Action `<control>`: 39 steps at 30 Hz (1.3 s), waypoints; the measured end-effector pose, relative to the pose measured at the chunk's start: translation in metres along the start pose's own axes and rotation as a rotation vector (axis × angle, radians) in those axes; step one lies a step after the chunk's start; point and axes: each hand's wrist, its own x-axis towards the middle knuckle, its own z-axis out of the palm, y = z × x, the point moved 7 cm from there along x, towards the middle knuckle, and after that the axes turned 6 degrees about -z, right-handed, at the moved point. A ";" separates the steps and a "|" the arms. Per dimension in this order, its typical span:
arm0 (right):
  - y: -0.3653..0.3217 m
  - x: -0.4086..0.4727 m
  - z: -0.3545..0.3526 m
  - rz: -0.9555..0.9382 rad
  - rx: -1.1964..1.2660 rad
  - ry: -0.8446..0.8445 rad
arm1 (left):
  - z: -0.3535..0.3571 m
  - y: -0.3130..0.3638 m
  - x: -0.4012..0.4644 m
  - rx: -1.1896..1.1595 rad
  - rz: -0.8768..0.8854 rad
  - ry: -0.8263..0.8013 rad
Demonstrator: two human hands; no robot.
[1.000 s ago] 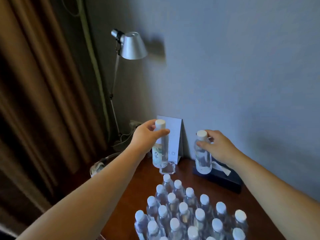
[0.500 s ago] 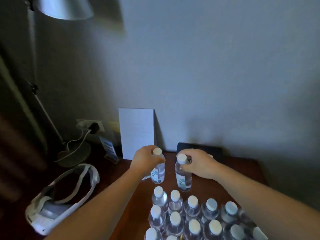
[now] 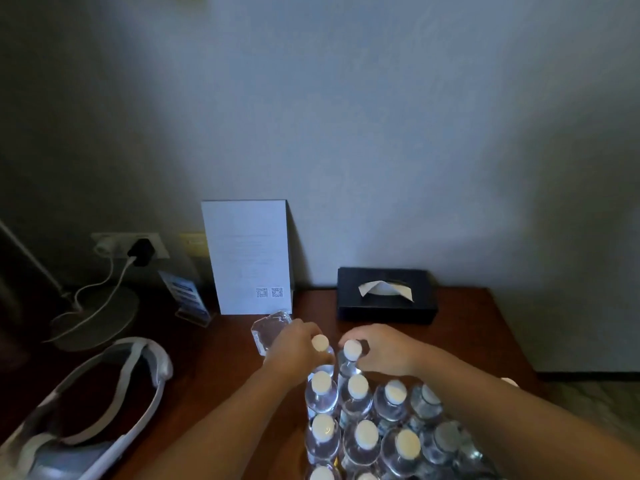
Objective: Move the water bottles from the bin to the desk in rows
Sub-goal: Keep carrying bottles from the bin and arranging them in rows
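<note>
left hand [image 3: 294, 351] grips left bottle [image 3: 323, 358] at its neck | right hand [image 3: 384, 348] grips right bottle [image 3: 348, 363] likewise | both upright, side by side, at the far end of the bottle rows [image 3: 367, 427] on the desk [image 3: 221, 375] | judged: nearly seated, release straight up

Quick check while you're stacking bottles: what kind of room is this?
Probably a hotel room. On the wooden desk stand a card with QR codes and a black tissue box, beside a lamp base plugged into the wall.
</note>
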 end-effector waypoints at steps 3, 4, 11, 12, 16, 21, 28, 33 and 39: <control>0.006 0.000 -0.004 0.054 -0.011 -0.027 | 0.000 0.007 0.002 -0.044 0.023 -0.111; 0.008 -0.002 -0.003 0.079 -0.002 -0.032 | 0.000 0.006 0.002 -0.061 0.023 -0.152; 0.009 -0.005 -0.007 0.114 -0.051 0.031 | -0.004 -0.012 0.001 -0.261 -0.037 -0.207; 0.008 -0.006 -0.009 0.108 -0.048 0.043 | -0.003 -0.014 -0.001 -0.302 -0.054 -0.205; -0.001 -0.010 -0.010 0.077 -0.107 0.055 | 0.001 -0.016 -0.006 -0.372 -0.097 -0.164; 0.003 -0.019 -0.005 0.141 -0.061 0.107 | 0.007 -0.012 -0.010 -0.344 -0.090 -0.187; -0.010 -0.031 -0.016 0.130 0.042 0.182 | -0.036 0.025 -0.022 -0.147 -0.094 -0.029; 0.001 -0.091 -0.077 0.143 0.257 0.496 | -0.055 0.141 -0.037 -0.394 0.078 0.047; 0.054 -0.239 -0.144 0.275 0.559 0.882 | 0.039 0.295 -0.088 -0.670 0.186 -0.266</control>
